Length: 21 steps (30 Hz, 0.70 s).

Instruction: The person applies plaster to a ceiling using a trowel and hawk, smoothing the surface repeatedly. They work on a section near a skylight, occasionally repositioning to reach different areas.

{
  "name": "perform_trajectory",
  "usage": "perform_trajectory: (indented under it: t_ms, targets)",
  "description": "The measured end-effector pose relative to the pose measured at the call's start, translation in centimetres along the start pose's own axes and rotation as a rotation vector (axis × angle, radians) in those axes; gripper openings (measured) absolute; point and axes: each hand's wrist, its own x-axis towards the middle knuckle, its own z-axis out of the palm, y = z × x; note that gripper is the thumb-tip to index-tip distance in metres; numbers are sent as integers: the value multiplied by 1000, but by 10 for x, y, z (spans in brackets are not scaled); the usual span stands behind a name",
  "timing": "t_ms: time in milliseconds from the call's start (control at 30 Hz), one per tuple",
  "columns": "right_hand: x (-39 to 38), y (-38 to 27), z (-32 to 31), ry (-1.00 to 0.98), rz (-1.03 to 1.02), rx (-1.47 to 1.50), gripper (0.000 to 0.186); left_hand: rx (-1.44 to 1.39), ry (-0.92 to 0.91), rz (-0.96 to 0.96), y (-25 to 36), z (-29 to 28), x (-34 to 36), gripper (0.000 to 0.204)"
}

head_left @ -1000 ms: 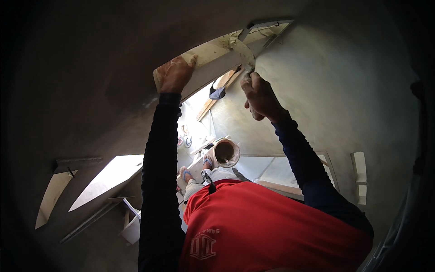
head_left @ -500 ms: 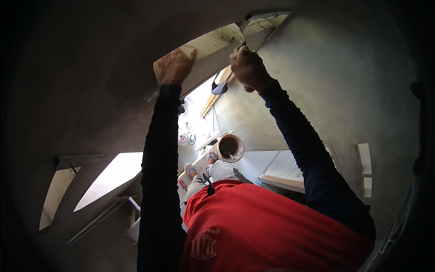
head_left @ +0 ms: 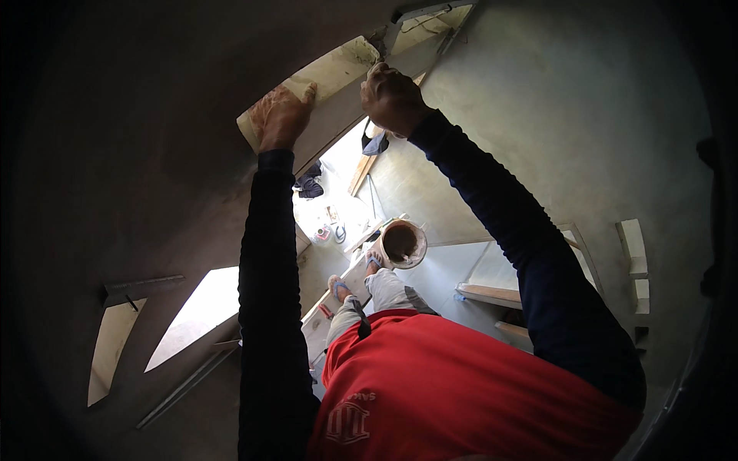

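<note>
Both my arms reach up to a pale-lined opening in a grey plastered wall. My left hand lies in its left end, thumb apart from the fingers, pressed flat against the pale surface and holding nothing. At the right end my right hand is closed round a thin-bladed hand tool, mostly hidden by the fingers. Its tip is beside a rough grey patch of mortar at the corner of the opening. The smooth front edge of the opening runs between my hands.
Far below, a bucket of brownish-grey mix stands beside my sandalled feet on a plank. Wooden boards lie to the right. A dark cloth thing hangs by a timber. Further openings pierce the wall at left.
The view has shifted, so the opening and both hands appear further left and slightly higher. My right hand has come a little closer to my left, which keeps its place on the opening.
</note>
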Motion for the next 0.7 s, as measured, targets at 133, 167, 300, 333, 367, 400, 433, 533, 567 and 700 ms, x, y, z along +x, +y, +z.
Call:
perform_trajectory:
  t_ms: [133,167,300,333,367,400,433,533,567,700]
  targets:
    - [-3,-2,11,118,-201,-468,26,14,-37,-7,0,-2,1,92]
    - [-3,-1,13,-26,-110,-262,25,12,-42,-8,0,-2,1,93]
    - [2,-3,11,-137,135,70,23,36,6,25,-1,1,2,94]
    - [4,-4,9,-87,117,46,23,47,36,34,-2,2,2,93]
    - [6,-6,5,-74,89,34,23,48,37,28,-2,3,2,93]
    - [7,-7,1,-62,85,14,23,48,35,21,-2,4,1,93]
    - [6,-11,-1,30,11,-31,23,48,32,15,-2,4,1,93]
    - [-3,-19,-7,156,-43,-121,25,56,31,13,-1,1,0,91]
    - [-6,-18,-10,93,6,-102,27,32,13,20,-1,-1,-1,89]
    - [-22,-13,-22,133,-247,-181,44,-36,3,36,-5,-1,0,80]
